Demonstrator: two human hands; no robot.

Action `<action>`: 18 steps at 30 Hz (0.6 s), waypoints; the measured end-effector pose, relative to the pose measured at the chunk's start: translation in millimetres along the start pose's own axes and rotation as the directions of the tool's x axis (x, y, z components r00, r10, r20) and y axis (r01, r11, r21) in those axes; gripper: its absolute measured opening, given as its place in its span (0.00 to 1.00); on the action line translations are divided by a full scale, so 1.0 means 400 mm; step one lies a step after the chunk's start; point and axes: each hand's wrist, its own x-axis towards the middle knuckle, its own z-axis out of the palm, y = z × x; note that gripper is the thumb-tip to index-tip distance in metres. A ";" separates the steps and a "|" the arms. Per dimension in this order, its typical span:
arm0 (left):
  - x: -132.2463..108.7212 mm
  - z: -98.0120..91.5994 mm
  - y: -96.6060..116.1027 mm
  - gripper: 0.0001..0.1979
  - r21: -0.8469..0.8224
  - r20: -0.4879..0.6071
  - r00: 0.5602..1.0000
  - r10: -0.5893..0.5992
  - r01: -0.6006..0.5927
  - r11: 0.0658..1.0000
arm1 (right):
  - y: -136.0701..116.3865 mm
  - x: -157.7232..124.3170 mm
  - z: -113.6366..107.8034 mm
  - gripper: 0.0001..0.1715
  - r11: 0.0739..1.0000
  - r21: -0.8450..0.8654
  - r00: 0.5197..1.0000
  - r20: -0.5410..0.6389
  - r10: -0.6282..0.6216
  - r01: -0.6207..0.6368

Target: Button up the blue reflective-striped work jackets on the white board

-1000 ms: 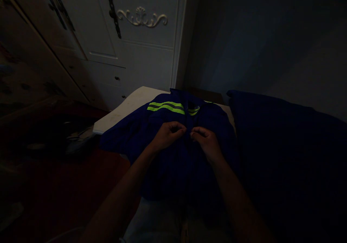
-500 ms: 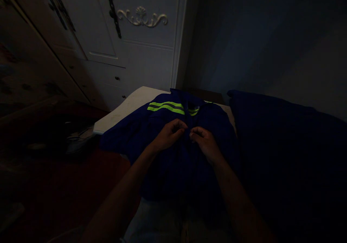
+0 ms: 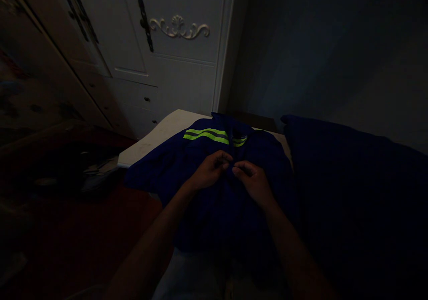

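Note:
A dark blue garment (image 3: 207, 215) with yellow-green and grey reflective stripes lies spread over a pale board or tabletop (image 3: 150, 137). Over its middle, just below the stripes, my left hand (image 3: 212, 168) pinches the cloth along the front edge. Close on its right, my right hand (image 3: 252, 177) has thumb and fingers together on the same front edge. The fingertips of both hands nearly meet. Any small part between them is too dark to make out.
Behind stands a white cabinet (image 3: 183, 81) with dark handles and a carved ornament. Dark blue fabric (image 3: 351, 170) rises at the right. Dark items (image 3: 67, 170) lie on the red floor (image 3: 100, 228) at the left.
The view has shifted slightly, so everything sits a little lower. Both hands stay at the garment's front, with small changes in their fingers.

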 end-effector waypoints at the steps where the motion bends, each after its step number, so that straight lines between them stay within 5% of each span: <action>1: 0.000 0.000 0.002 0.08 -0.002 0.005 1.000 -0.006 0.006 1.000 | 0.001 0.001 -0.001 0.15 1.000 -0.016 1.000 0.006 -0.002 0.002; 18: -0.001 0.010 0.018 0.11 0.173 0.074 0.997 0.032 -0.045 0.984 | -0.007 0.001 0.003 0.14 0.983 -0.184 1.000 -0.012 -0.029 0.026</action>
